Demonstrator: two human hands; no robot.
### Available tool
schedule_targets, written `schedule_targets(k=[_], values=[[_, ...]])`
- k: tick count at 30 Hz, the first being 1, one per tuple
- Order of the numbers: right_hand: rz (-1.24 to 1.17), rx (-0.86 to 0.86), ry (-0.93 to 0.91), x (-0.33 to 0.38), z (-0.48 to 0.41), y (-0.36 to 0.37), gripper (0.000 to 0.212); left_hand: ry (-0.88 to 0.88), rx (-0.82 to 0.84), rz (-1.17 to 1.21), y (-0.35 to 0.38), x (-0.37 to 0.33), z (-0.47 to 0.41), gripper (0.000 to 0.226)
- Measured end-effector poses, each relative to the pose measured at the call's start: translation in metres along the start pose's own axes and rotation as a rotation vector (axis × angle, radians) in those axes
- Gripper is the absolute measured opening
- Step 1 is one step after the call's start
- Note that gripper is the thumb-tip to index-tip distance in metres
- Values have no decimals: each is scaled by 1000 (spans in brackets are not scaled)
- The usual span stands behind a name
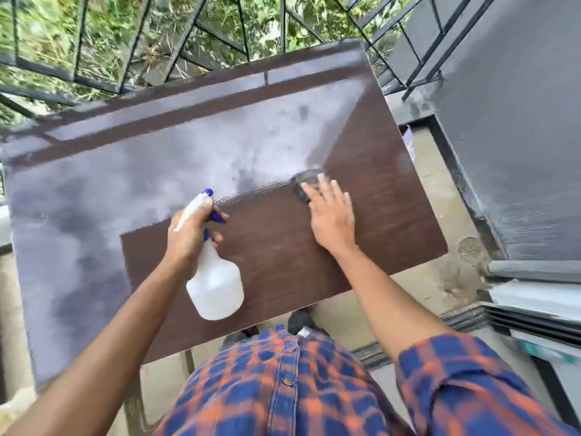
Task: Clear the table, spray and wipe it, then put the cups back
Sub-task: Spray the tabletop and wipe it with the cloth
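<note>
The dark brown wood-grain rectangular table [276, 265] fills most of the view, standing by a black metal railing [94, 73] with greenery behind it; its top carries no cups, and none shows anywhere in view, so clearing looks done and the spray-and-wipe step is in hand. Much of the far and left surface reflects a pale sheen, while the near right part reads dark, with fine streaks running between the two hands. The white plastic spray bottle with a blue nozzle and trigger [215, 284] is held above the table near its front edge by the left hand [188, 237], whose fingers are wrapped around the neck, one on the trigger. The right hand [331, 215] lies flat with fingers spread, pressing a small dark grey wiping pad [303, 180] onto the tabletop. The next move probably calls for sweeping that pad across the unwiped far and left areas, keeping steady pressure.
</note>
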State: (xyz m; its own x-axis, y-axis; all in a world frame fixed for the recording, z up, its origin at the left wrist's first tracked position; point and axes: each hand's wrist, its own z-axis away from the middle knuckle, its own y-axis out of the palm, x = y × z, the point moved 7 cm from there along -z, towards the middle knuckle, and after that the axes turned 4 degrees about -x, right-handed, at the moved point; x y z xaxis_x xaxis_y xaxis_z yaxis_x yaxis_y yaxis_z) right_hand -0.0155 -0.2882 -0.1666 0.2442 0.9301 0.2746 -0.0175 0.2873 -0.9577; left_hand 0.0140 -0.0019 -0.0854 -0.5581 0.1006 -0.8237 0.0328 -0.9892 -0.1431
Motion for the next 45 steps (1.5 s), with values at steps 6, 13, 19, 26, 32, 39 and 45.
schedule_targets(k=[6,13,19,26,32,39,45], values=[[6,-62,347,-179,8,-51,51,16,49,1,68,-13,17,29],[-76,-182,525,-203,93,-47,53,22,95,-2,114,-23,37,31],[-150,-174,408,-139,147,-22,55,7,80,-6,110,-7,42,27],[-335,-74,-62,-86,167,-32,64,-8,40,-60,90,21,47,33],[-275,-301,259,-199,124,-72,54,-25,14,-52,85,22,51,34],[-185,-268,339,-170,136,-45,55,-22,-14,0,75,24,60,31],[-398,69,-120,-29,181,-7,60,-37,-26,11,60,39,70,32]])
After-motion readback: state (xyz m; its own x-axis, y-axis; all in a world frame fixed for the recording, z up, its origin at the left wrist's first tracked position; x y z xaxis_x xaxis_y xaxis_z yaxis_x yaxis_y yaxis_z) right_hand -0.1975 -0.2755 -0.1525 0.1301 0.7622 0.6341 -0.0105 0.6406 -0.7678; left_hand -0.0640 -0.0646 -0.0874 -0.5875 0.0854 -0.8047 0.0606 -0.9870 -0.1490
